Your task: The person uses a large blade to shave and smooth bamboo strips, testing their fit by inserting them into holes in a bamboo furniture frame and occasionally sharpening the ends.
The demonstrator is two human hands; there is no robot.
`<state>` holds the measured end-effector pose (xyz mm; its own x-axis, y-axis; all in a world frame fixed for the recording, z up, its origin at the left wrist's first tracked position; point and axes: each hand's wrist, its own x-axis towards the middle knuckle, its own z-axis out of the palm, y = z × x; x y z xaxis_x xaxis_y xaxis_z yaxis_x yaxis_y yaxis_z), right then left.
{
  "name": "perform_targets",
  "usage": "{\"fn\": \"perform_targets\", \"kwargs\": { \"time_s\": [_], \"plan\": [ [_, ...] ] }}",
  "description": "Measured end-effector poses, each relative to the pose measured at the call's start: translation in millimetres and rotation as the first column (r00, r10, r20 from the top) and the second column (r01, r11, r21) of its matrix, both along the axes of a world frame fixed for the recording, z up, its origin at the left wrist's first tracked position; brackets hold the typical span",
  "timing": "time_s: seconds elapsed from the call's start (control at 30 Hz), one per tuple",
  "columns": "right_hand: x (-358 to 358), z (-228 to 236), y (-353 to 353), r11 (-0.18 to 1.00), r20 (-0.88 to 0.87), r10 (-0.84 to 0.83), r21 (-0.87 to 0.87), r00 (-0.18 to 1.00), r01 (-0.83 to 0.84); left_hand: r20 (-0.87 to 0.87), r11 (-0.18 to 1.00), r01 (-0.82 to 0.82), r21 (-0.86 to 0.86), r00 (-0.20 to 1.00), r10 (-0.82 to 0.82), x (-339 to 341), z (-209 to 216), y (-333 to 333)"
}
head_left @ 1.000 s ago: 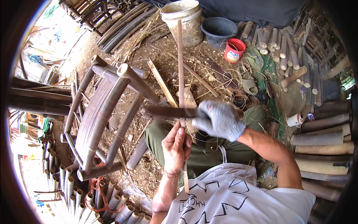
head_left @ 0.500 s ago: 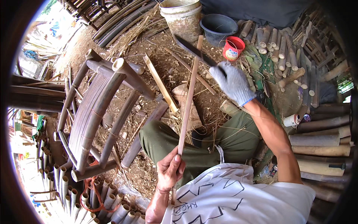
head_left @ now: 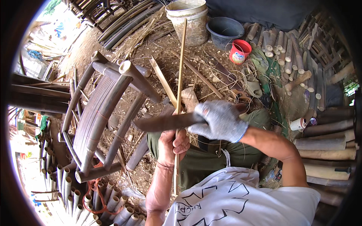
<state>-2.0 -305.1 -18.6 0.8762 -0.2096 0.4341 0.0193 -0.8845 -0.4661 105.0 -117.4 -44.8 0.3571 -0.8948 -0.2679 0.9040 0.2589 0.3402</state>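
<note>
My bare left hand (head_left: 174, 143) is closed around a long, thin bamboo strip (head_left: 181, 64), which stands nearly lengthwise in front of me, its far end reaching over a pale bucket. In my gloved right hand (head_left: 220, 121) I grip a large knife (head_left: 166, 122) with a dark, broad blade. The blade lies crosswise over the strip, just beyond my left fingers, its tip pointing left. Whether the edge touches the strip I cannot tell. Behind the strip, a split bamboo piece (head_left: 163, 81) leans by a wooden block (head_left: 189, 98).
A bamboo chair frame (head_left: 102, 113) stands to my left. Farther off are a dirty white bucket (head_left: 188, 26), a dark basin (head_left: 225, 32) and a red pail (head_left: 240, 51). Cut bamboo poles (head_left: 324, 154) are stacked at right, more bamboo tubes (head_left: 68, 188) at lower left. Shavings litter the ground.
The knife has swung down and toward me, from far over the strip to just beyond my left hand. My left hand has moved forward, and the strip now stands narrow edge up.
</note>
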Motion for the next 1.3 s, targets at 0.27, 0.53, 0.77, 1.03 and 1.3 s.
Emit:
{"fn": "perform_targets", "kwargs": {
  "time_s": [0.27,0.53,0.77,1.03,1.3],
  "plan": [
    [16,-2,-60,0.965,-0.060,-0.254,0.049,0.965,0.257,0.092,0.988,0.139,0.062,0.985,-0.144,-25,9,30],
    [14,-4,-106,0.941,-0.090,-0.338,-0.061,0.937,0.334,0.093,0.968,0.176,0.181,0.976,-0.195,-31,6,72],
    [-10,17,-154,0.829,0.009,-0.546,0.151,0.838,0.539,0.168,0.990,0.088,0.111,0.980,-0.106,-42,-21,99],
    [-11,-7,1,0.996,-0.107,-0.074,0.040,0.992,0.078,0.661,0.926,-0.104,0.362,0.730,-0.176,-16,10,-4],
    [-7,5,-109,0.872,-0.093,-0.475,0.084,0.875,0.482,0.647,0.905,-0.002,0.426,0.700,-0.303,-53,15,42]
  ]
}}
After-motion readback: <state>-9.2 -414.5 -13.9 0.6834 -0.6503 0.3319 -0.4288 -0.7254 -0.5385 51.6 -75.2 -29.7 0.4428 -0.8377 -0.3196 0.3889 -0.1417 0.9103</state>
